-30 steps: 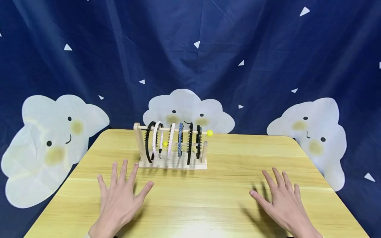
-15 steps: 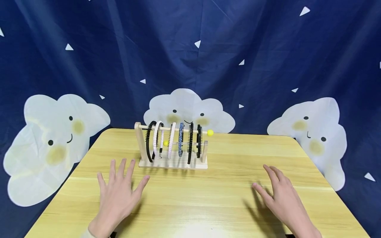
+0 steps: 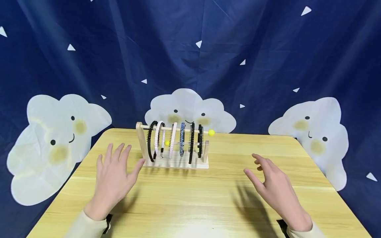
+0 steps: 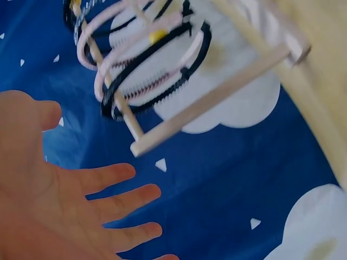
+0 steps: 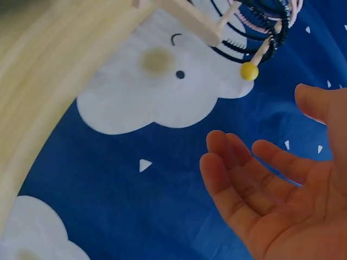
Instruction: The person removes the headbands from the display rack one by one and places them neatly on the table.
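Note:
A pale wooden rack stands at the back of the table, left of the middle. Along its upper rod hang several headbands: black ones such as the leftmost headband, pale pink ones such as one pink headband, and a glittery blue headband. Many have small teeth inside. My left hand hovers in front of the rack's left end, fingers spread, holding nothing; its palm shows in the left wrist view. My right hand, also holding nothing, is over the table's right side with fingers slightly bent.
A yellow ball caps the upper rod's right end, and another yellow ball sits on the lower rod. The wooden table reaches a dark blue curtain with smiling clouds behind it.
Both hands have moved forward and up over the table. The left has come closer to the rack; the right has turned inward, its fingers bending more. The rack and headbands keep their places.

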### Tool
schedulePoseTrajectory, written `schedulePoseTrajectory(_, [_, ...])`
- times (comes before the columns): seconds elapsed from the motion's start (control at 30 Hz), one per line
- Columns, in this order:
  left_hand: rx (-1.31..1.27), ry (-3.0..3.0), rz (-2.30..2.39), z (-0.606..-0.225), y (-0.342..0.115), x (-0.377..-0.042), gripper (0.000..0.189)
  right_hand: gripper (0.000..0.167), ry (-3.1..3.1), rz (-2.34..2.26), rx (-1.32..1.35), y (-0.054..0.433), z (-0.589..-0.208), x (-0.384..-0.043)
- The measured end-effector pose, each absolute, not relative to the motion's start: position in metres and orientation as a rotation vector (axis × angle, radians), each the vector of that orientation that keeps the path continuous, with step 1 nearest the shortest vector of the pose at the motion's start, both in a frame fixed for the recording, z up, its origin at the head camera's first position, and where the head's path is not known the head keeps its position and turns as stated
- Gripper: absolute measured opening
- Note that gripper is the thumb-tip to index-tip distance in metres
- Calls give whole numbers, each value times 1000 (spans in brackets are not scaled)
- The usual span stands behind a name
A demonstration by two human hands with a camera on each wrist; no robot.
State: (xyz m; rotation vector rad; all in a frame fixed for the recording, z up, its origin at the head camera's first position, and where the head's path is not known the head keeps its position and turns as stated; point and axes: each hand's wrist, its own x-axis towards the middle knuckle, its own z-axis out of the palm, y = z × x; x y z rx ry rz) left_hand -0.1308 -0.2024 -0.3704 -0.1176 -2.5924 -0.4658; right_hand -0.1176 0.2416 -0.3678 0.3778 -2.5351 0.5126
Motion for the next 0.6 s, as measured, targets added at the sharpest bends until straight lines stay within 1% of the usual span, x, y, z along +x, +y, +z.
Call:
schedulePoseTrajectory(0.3, [-65, -2461, -577, -337, -214, -152, 65, 47, -2443, 569, 451, 214, -351, -134])
schedulePoseTrajectory(0.6, [-45, -2298, -847, -327, -184, -177, 55, 46, -2400, 715, 468, 180, -337, -154])
